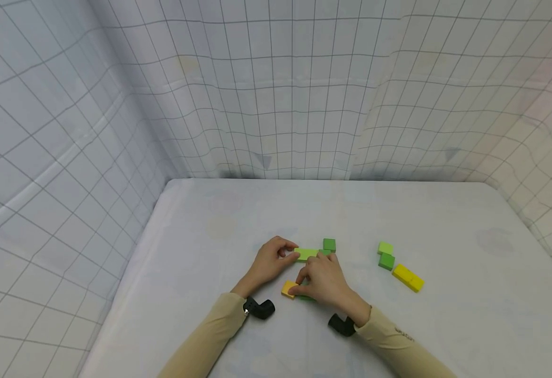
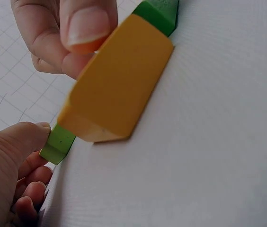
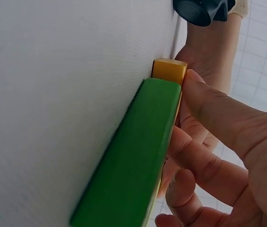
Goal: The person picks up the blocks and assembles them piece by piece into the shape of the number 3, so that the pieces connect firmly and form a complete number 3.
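Observation:
My left hand [image 1: 270,258] pinches the left end of a light green block [image 1: 306,254], thumb on the near side and fingers on the far side. Closer to me, my right hand [image 1: 325,278] has its thumb and index finger on an orange block [image 1: 287,289], which lies on the table. The left wrist view shows this orange block [image 2: 119,80] large, the right fingertips at its upper edge. A long dark green block [image 3: 129,156] lies end to end with the orange one in the right wrist view; from the head, the right hand partly covers it.
Green blocks [image 1: 329,244] lie just beyond the right hand. Further right on the white table [image 1: 469,315] are a light green block [image 1: 385,248], a green block [image 1: 386,261] and a yellow block [image 1: 408,278]. Grid-patterned curtains [image 1: 304,105] enclose the back and sides.

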Motion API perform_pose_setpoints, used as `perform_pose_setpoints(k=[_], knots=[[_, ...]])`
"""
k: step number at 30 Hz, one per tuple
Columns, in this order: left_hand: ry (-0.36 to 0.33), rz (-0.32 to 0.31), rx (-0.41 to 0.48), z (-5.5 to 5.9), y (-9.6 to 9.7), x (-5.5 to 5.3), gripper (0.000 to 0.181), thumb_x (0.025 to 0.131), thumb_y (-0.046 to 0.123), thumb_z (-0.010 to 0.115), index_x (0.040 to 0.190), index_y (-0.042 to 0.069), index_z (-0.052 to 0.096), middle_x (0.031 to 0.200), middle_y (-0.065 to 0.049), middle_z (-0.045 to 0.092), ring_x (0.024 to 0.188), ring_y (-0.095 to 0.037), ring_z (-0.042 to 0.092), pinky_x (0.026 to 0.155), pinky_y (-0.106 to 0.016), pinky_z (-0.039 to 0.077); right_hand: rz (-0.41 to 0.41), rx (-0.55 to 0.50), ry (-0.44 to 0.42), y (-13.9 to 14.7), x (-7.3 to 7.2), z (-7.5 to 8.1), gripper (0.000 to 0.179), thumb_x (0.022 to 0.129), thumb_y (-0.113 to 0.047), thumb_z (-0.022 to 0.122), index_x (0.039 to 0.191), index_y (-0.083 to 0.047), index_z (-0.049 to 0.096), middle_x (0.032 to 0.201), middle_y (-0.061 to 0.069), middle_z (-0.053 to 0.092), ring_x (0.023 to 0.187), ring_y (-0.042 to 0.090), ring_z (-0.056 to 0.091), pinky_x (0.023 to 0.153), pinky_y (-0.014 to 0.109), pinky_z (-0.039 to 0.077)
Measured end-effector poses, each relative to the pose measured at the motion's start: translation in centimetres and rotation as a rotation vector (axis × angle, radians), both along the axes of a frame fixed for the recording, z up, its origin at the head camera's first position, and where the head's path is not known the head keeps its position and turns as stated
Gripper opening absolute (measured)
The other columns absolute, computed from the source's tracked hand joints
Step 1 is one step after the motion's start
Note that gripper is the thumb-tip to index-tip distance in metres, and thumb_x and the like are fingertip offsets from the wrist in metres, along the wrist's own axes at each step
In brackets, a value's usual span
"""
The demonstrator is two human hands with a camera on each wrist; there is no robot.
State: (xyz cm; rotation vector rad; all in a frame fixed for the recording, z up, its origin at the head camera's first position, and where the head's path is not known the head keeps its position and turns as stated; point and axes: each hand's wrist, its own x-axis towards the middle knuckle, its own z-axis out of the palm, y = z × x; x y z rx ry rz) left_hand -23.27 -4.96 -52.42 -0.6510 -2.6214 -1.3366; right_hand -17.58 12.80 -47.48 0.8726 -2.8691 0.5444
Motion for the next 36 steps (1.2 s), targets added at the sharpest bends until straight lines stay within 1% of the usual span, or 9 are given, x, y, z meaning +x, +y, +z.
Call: perform_pose_setpoints(k=[8,19,29,36], knots=[[-0.004,0.003,-0.002,0.07,-0.06,0.03,0.019,0.087,0.024,0.071,0.102,0.012,0.071,0.088,0.004,0.057,0.071,-0.009,0.049,0.065,-0.026,0.041,-0.008,0.000,0.005,0.08,-0.14,0.08,0.023,0.068,-0.050,0.080,0.065,-0.028,0.073,0.069,-0.011,0.051,0.067,0.012,0.037,0.068,0.036,0.026],[-0.009,-0.003,0.017,0.09,-0.08,0.06,0.019,0.088,0.025,0.071,0.102,0.012,0.071,0.089,0.005,0.057,0.071,-0.009,0.049,0.065,-0.026,0.041,-0.014,0.002,0.012,0.13,-0.03,0.23,0.025,0.067,-0.050,0.081,0.061,-0.028,0.069,0.066,-0.011,0.048,0.065,0.012,0.036,0.067,0.036,0.026],[-0.009,0.004,-0.006,0.00,-0.02,0.06,0.020,0.088,0.026,0.071,0.103,0.012,0.071,0.089,0.005,0.057,0.072,-0.008,0.049,0.065,-0.026,0.041,-0.009,0.025,0.031,0.14,0.02,0.10,0.025,0.068,-0.050,0.081,0.061,-0.029,0.070,0.067,-0.011,0.051,0.066,0.012,0.038,0.069,0.037,0.027],[0.000,-0.001,0.001,-0.08,-0.05,0.06,0.020,0.088,0.028,0.070,0.102,0.012,0.071,0.090,0.005,0.057,0.072,-0.009,0.049,0.065,-0.026,0.041,-0.006,0.036,0.050,0.19,0.07,0.07,0.025,0.070,-0.051,0.079,0.063,-0.028,0.070,0.067,-0.011,0.051,0.066,0.012,0.039,0.069,0.038,0.028]])
